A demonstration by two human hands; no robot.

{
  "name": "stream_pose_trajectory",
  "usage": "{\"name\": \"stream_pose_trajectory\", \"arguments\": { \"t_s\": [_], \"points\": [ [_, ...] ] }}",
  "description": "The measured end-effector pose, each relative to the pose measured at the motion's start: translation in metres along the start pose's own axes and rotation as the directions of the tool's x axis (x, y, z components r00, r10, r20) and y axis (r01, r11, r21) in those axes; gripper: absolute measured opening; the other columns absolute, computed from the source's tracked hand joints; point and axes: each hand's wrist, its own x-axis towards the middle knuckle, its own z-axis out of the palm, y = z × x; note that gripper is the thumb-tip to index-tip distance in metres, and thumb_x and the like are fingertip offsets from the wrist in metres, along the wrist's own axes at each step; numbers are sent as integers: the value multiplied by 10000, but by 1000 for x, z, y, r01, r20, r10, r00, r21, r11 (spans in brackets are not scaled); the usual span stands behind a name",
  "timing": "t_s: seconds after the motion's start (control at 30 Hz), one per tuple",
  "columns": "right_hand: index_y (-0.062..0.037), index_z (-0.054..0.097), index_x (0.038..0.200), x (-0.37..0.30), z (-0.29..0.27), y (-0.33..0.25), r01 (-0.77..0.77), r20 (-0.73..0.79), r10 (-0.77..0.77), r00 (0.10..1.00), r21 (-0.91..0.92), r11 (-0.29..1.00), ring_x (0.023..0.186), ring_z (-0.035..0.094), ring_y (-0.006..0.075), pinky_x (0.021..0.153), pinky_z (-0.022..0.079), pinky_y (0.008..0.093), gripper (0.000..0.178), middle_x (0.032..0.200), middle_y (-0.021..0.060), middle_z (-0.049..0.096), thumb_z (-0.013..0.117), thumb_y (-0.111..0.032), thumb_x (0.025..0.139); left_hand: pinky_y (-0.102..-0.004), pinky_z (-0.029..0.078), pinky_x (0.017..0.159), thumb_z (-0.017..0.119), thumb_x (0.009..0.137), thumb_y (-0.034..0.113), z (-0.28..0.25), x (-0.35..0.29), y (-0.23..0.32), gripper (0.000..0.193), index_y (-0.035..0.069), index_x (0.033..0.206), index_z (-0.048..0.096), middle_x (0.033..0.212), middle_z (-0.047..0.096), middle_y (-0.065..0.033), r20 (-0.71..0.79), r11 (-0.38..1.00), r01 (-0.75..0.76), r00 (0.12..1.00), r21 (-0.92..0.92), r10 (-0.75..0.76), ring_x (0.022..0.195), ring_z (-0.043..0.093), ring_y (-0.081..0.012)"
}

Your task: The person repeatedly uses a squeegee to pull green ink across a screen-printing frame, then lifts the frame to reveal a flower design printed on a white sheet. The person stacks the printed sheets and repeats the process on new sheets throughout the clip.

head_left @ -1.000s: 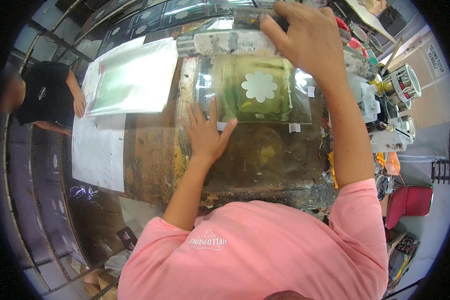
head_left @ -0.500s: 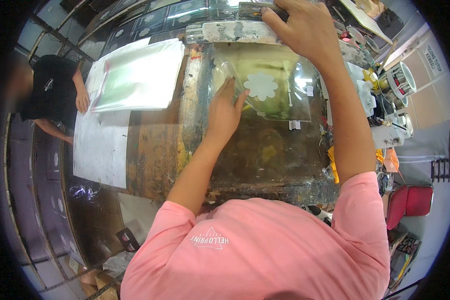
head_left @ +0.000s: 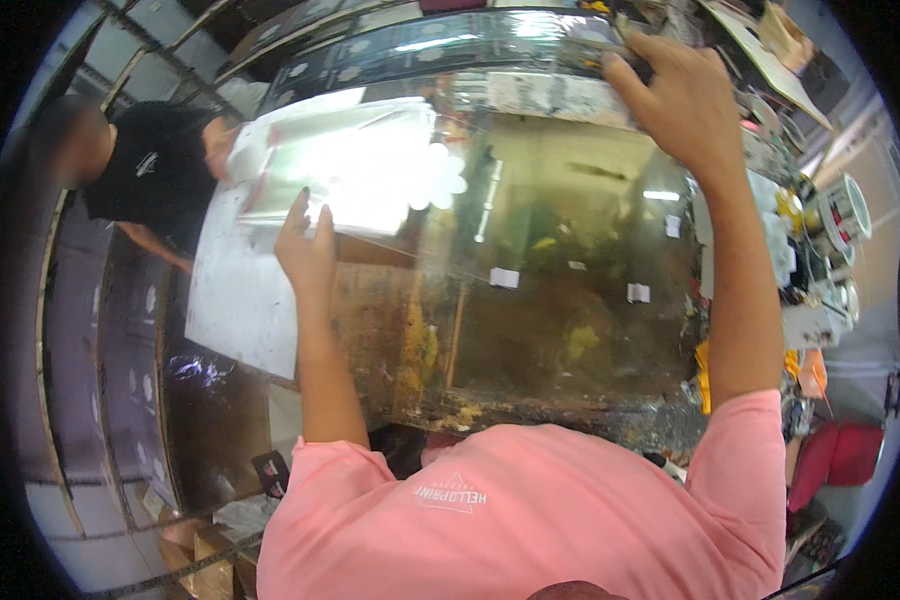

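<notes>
My left hand [head_left: 307,245], slightly blurred, is over the stack of clear plastic sheets [head_left: 365,160] on the left. Its thumb and fingers grip a clear plastic sheet that stretches right across the table edge; a white flower-shaped print [head_left: 437,176] shows on it. Up at the far right my right hand [head_left: 685,100] is closed around a dark wooden bar, mostly hidden by the fingers. Below it lies the glossy brown-green printing surface [head_left: 560,330], with small white tabs [head_left: 504,277] on it.
A person in a black shirt [head_left: 160,165] stands at the left beside white board [head_left: 235,290]. Paint cans [head_left: 845,210] and bottles crowd the right edge. A red chair [head_left: 838,465] stands lower right. Black panels with pale flowers [head_left: 370,55] lie beyond the table.
My left hand has moved left from the printing surface to the stack, carrying the flower-printed sheet along. My right hand stays on the bar. The person's near hand has shifted up the board.
</notes>
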Motion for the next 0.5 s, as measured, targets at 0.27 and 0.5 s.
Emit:
{"name": "stream_pose_trajectory", "arguments": {
  "t_s": [0.27,0.5],
  "points": [
    [-14,756,1076,1,1,1,-2,-11,3,1000,38,999,939,691,396,915,473,464,487,1010,205,754,599,-468,993,-499,426,1166,769,970,383,-83,71,-95,628,-15,1439,646,1508,557,-328,-143,880,-33,983,474,114,1447,502,-455],
    [-16,762,1041,-3,2,-1,11,-32,-10,999,28,1000,915,711,407,907,497,502,503,960,213,756,570,-478,980,-688,92,1273,620,1046,486,-35,21,-37,579,199,1548,590,1718,292,-277,70,717,-196,977,669,202,1606,226,-480]
  ]
}}
